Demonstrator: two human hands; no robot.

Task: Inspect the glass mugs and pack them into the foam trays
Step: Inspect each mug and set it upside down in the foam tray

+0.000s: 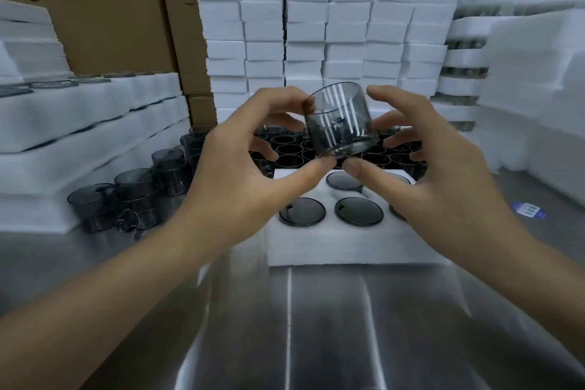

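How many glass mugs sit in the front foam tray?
5: front left mug, front middle mug, front right mug, back middle mug, back right mug; the right hand may hide more.

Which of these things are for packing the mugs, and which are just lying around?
For the job: the glass mug in the left hand, the foam tray, the loose mugs.
Just lying about: the cardboard boxes, the blue label.

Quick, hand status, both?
Left hand: holding the glass mug, thumb and fingertip pinch.
Right hand: open, fingers spread beside the mug; contact unclear.
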